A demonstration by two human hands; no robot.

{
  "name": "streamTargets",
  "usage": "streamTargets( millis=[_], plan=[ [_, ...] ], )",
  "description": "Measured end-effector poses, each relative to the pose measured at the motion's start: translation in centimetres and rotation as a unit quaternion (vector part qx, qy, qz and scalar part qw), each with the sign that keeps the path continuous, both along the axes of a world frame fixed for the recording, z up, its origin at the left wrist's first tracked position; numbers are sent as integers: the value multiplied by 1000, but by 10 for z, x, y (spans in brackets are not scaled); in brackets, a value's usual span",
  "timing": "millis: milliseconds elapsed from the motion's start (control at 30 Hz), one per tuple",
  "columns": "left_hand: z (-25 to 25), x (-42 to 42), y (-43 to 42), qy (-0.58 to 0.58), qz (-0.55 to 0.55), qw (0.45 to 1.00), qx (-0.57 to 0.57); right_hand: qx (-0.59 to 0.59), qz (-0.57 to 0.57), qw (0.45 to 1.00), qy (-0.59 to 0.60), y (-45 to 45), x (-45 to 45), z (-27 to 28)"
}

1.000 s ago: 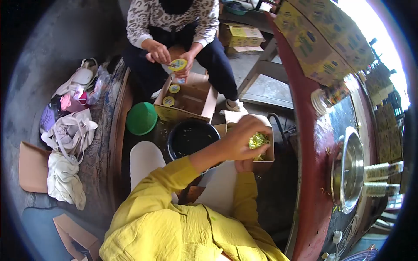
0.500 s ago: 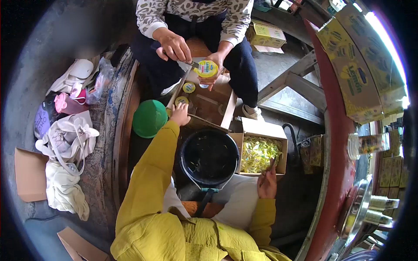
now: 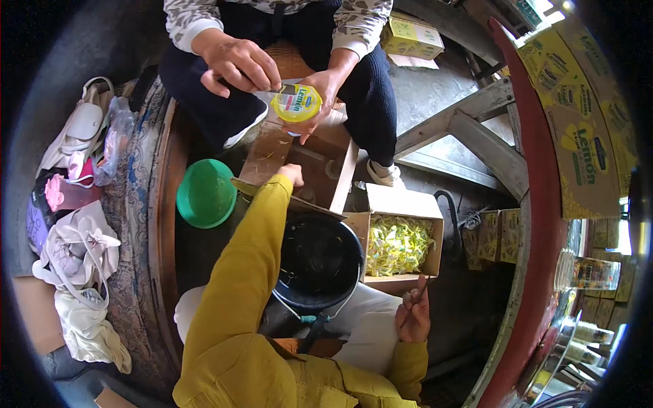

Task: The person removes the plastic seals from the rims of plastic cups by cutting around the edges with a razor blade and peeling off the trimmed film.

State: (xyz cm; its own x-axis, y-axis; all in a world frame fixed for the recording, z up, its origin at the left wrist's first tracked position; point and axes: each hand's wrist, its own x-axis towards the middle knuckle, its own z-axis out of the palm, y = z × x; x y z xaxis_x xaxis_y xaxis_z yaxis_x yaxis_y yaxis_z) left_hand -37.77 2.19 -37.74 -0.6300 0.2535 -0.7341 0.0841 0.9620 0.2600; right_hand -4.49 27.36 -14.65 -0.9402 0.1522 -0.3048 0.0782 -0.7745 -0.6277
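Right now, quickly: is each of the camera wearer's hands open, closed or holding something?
Left hand: cannot tell, grip hidden.
Right hand: holding a slim dark tool.

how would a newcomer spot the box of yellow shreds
Find the black bucket near the picture's centre. Just right of it, beyond the person's own right hand, sits an open cardboard box. Unlike the larger carton beyond the bucket, it holds yellow-green shreds.
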Motion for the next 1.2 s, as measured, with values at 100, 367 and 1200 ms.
streamTargets(
  millis=[100, 367, 1200],
  plan=[
    [-37, 9, 42, 27, 25, 999, -35, -9, -25, 999, -39, -2, 0, 2],
    [-149, 30, 79, -45, -128, 976, -172, -33, -23, 999, -17, 9, 2, 3],
    [202, 219, 1, -208, 411, 513, 724, 41, -38, 998, 18, -11, 30, 10]
  ],
)
